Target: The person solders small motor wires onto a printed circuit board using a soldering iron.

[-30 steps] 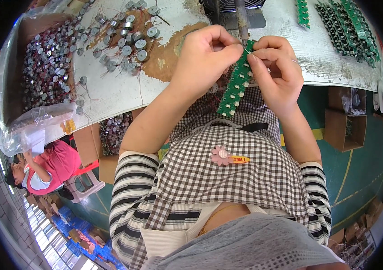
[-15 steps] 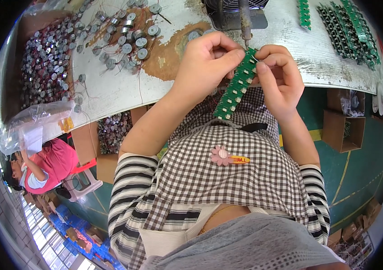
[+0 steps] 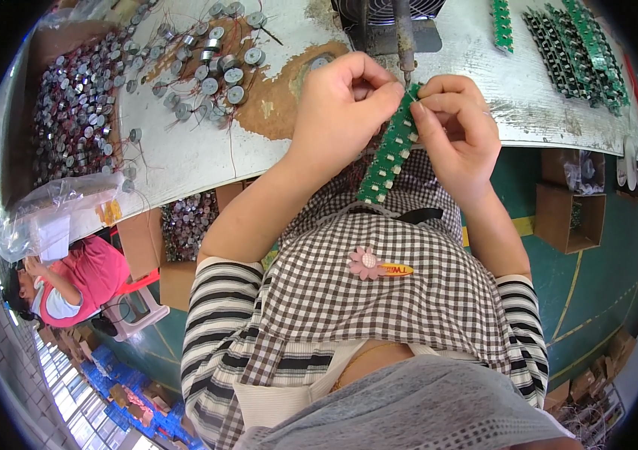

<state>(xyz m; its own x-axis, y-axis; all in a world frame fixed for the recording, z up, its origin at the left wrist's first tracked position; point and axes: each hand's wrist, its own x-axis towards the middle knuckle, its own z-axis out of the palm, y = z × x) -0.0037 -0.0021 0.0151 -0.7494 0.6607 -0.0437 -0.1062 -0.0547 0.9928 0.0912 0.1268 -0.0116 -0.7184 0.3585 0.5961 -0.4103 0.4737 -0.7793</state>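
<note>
A long green circuit board strip (image 3: 386,166) with a row of small white connectors hangs slanted between my hands, its lower end over my checkered apron. My left hand (image 3: 349,112) is closed at the strip's upper left edge, thumb and index finger pinched together. My right hand (image 3: 460,135) is closed at the upper right edge, its thumb and index finger pinching what looks like a thin pale wire over the board. Just above the strip's top end, the tip of an upright soldering iron (image 3: 406,56) points down. My fingers partly hide the top of the board.
Small round metal motors (image 3: 210,82) with thin red wires lie loose on the worn white table (image 3: 289,45); a carton (image 3: 22,97) at left holds many more. A fan (image 3: 386,9) stands behind the iron. More green strips (image 3: 577,64) lie far right. Another person (image 3: 86,281) sits left.
My right hand has moved slightly left, its fingertips closer to the strip's top end. The strip has shifted a little. My left hand has barely moved.
</note>
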